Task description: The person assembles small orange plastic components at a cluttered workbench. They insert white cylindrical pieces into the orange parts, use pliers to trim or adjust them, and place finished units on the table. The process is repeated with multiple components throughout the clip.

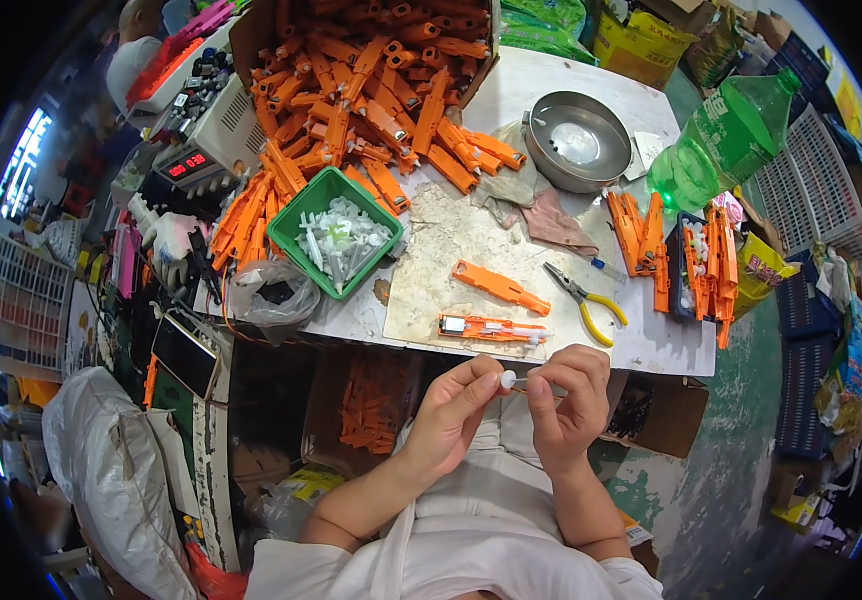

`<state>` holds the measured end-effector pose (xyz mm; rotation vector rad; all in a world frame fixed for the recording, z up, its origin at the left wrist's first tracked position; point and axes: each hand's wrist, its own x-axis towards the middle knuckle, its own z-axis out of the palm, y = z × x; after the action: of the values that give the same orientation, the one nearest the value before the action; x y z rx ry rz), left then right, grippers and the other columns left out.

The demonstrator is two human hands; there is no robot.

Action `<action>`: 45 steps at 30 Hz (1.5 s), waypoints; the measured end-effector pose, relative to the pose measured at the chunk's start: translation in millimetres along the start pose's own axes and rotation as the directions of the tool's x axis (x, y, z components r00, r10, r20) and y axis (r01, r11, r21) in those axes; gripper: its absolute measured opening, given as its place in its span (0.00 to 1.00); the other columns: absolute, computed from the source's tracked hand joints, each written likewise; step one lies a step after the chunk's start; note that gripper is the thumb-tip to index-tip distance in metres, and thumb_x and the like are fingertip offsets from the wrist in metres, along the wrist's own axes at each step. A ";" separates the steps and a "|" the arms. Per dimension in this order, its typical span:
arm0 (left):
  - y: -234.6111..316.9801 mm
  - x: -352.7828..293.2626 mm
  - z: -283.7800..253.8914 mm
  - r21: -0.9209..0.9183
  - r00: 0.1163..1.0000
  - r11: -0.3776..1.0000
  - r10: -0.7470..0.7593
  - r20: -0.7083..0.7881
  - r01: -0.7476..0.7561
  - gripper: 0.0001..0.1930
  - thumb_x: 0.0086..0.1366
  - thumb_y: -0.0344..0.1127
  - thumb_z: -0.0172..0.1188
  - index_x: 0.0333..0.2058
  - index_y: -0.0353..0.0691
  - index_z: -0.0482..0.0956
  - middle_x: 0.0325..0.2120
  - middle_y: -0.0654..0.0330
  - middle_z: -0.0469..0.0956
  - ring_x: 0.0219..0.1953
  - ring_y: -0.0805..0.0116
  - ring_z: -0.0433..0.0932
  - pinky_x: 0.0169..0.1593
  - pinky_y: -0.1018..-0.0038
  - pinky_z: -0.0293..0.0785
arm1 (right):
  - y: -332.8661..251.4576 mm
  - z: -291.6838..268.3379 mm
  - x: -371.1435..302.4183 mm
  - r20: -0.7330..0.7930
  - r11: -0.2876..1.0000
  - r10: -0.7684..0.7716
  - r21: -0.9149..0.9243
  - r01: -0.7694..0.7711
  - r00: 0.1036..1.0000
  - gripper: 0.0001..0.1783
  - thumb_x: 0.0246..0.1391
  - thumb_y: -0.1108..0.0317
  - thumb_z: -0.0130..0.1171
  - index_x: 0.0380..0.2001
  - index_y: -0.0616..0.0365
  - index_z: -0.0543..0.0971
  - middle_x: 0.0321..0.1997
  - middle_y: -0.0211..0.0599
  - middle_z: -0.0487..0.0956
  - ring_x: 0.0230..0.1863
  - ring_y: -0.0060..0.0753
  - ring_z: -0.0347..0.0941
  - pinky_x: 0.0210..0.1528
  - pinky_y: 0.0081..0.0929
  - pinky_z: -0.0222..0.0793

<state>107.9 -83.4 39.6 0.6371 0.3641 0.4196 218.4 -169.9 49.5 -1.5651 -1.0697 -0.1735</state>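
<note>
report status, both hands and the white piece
Left hand pinching small white plastic piece. Right hand pinched close beside it, hold partly hidden. Yellow-handled pliers and orange plastic casings lie beyond, none between hands.

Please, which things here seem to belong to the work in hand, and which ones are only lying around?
Probably for the job:
small white part, held
bare orange casing
orange casing with white insides
green tray of whitish parts
yellow-handled pliers
orange casing pile

Probably just lying about:
green plastic bottle
dark-screened device
pinkish cloth
white sack
</note>
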 end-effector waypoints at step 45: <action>5.6 -0.4 -35.1 0.682 0.910 0.675 0.414 -0.034 -0.281 0.09 0.62 0.35 0.61 0.36 0.35 0.77 0.32 0.63 0.72 0.36 0.74 0.70 0.40 0.79 0.66 | 17.4 21.9 15.4 0.294 0.997 -0.003 -0.077 0.027 0.956 0.08 0.43 0.73 0.65 0.29 0.58 0.78 0.33 0.35 0.75 0.41 0.41 0.68 0.44 0.34 0.63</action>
<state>90.4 -62.3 17.1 1.3998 0.5850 0.7350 229.9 -141.7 40.0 -1.6907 -1.3193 0.0081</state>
